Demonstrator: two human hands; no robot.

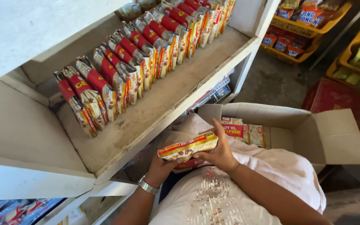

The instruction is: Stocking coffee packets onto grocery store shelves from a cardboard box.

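Observation:
Both my hands hold a small stack of flat yellow and red food packets [188, 148] in front of my lap. My left hand [161, 166], with a metal watch on its wrist, grips the stack from below at its left end. My right hand [219, 150] clasps the right end, fingers curled over the top. Just beyond the hands an open cardboard box [309, 133] holds more of the same packets [240, 130]. On the white shelf [159, 104] above left, a long row of red and yellow packets [130, 58] stands on edge along the back.
The front half of the shelf board is bare and dusty. Yellow plastic racks [309, 29] with snack bags stand at the upper right, and a red crate [334, 96] sits on the floor behind the box. Lower shelves hold more packs [17, 210].

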